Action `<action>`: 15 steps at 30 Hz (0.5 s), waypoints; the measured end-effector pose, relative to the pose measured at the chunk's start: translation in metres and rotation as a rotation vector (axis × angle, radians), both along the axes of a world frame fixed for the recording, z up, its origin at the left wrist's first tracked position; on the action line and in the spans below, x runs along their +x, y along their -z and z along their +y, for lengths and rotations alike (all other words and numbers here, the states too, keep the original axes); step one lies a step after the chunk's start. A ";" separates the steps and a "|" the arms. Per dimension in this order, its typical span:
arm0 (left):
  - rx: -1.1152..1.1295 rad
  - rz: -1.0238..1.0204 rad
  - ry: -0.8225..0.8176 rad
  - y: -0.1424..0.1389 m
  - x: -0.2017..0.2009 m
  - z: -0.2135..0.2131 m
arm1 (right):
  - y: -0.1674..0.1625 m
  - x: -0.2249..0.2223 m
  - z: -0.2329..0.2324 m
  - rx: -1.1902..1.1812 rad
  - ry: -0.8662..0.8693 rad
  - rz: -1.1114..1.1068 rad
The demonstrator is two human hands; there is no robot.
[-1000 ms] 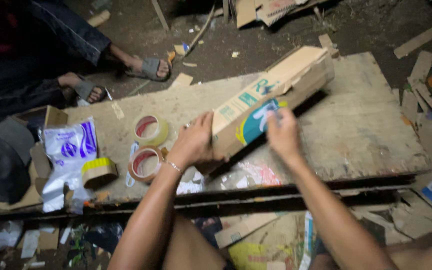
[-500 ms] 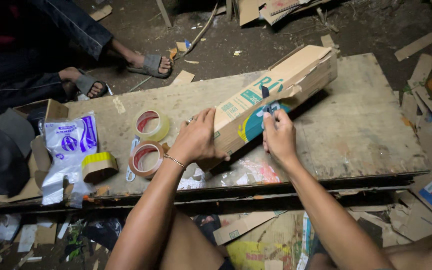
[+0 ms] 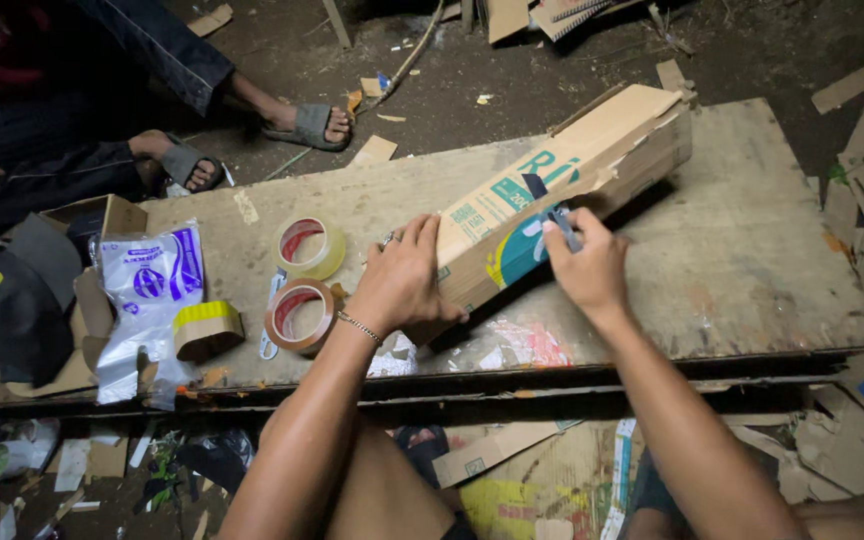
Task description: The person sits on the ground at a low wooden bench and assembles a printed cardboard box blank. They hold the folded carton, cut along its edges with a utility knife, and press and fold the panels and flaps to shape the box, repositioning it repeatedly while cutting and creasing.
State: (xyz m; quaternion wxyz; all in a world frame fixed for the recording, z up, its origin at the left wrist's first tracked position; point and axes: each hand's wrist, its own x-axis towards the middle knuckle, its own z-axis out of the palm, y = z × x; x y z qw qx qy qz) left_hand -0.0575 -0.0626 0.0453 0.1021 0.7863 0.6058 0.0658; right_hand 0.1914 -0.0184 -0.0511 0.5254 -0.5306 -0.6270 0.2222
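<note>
A long flattened cardboard box [image 3: 592, 150] with green and blue print lies slanted on a worn wooden board [image 3: 752, 250]. My left hand [image 3: 402, 280] presses on its near end, fingers spread over the edge. My right hand [image 3: 587, 265] rests against the box's side and pinches a small dark tool [image 3: 560, 222] at the printed face. I cannot tell what kind of tool it is.
Two tape rolls [image 3: 309, 247] [image 3: 295, 314] and a yellow-edged roll [image 3: 207, 328] lie left of my hand, beside a white and purple plastic bag [image 3: 147, 290]. Another person's sandalled feet [image 3: 307, 125] are at the far left. Cardboard scraps [image 3: 857, 200] litter the ground around.
My right hand has slid slightly down and right along the box's side. The left hand stays on the near end of the box.
</note>
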 end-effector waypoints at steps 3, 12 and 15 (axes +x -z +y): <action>0.002 -0.009 -0.003 0.001 0.000 -0.001 | -0.013 0.008 0.006 -0.106 -0.036 -0.084; -0.072 -0.012 -0.033 0.004 0.003 0.005 | 0.008 -0.003 -0.018 0.113 -0.100 0.087; -0.055 0.017 -0.045 -0.001 0.002 0.008 | 0.005 -0.016 -0.030 -0.358 -0.088 0.339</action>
